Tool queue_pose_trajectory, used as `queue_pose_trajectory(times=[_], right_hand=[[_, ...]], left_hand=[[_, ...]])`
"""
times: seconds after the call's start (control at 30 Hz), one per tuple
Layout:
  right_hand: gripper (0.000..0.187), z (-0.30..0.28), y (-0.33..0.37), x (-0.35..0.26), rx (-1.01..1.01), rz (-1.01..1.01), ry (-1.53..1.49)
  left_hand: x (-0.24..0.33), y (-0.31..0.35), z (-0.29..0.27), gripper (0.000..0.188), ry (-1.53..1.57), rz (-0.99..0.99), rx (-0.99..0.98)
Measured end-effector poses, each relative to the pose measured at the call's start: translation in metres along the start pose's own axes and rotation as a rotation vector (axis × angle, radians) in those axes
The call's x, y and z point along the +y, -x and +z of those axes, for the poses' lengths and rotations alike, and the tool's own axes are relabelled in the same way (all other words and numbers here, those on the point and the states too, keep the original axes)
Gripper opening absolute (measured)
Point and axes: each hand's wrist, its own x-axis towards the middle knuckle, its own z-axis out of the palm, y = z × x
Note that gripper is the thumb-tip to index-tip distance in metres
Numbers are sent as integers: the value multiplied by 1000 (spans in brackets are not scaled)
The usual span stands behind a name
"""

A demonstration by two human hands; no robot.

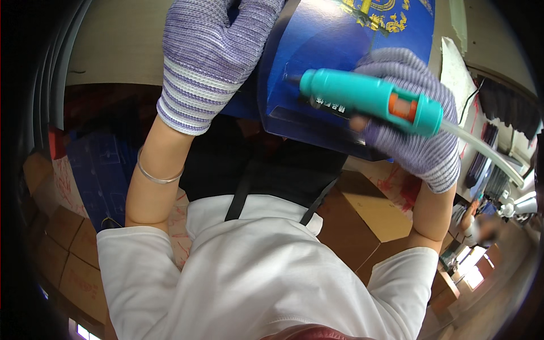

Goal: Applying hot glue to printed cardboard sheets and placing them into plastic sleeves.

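My right hand [416, 136], in a purple-and-white striped knit glove, is closed around a teal hot glue gun [357, 93]. A translucent glue stick [487, 150] sticks out of its rear end. The dark nozzle points left, over the near part of a shiny blue box [306, 51] with gold decoration. My left hand [212, 45] wears a matching glove and lies along the left side of the box. Its fingers run past the upper edge of the picture, so their grip cannot be made out. The right hand is slightly blurred.
The box lies on a pale worktable [113, 51], overhanging its near edge. Brown cartons [362, 215] stand below at the right, and more cartons [73, 260] at the lower left beside dark blue boxes [105, 175]. Another person [481, 229] is farther off at the right.
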Motion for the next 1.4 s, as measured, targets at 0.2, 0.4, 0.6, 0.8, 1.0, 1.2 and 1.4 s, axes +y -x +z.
queue_pose_trajectory(times=[0.2, 0.4, 0.6, 0.8, 1.0, 1.2, 1.4], right_hand=[[30, 5, 6, 2, -150, -173, 253], [29, 0, 6, 9, -24, 332, 80], [32, 7, 10, 6, -140, -173, 70], [29, 1, 8, 14, 97, 163, 258], [30, 1, 7, 10, 63, -45, -14], [28, -1, 11, 14, 82, 95, 232], [27, -6, 9, 23, 162, 215, 107]], left_hand=[[10, -5, 3, 21, -56, 18, -38], [33, -10, 8, 19, -10, -76, -1], [2, -10, 6, 25, -144, 67, 39], [3, -15, 8, 21, -101, 226, 66], [10, -15, 8, 19, -78, 127, 43], [12, -14, 9, 17, -88, 94, 30], [13, -14, 9, 14, -75, 70, 21]])
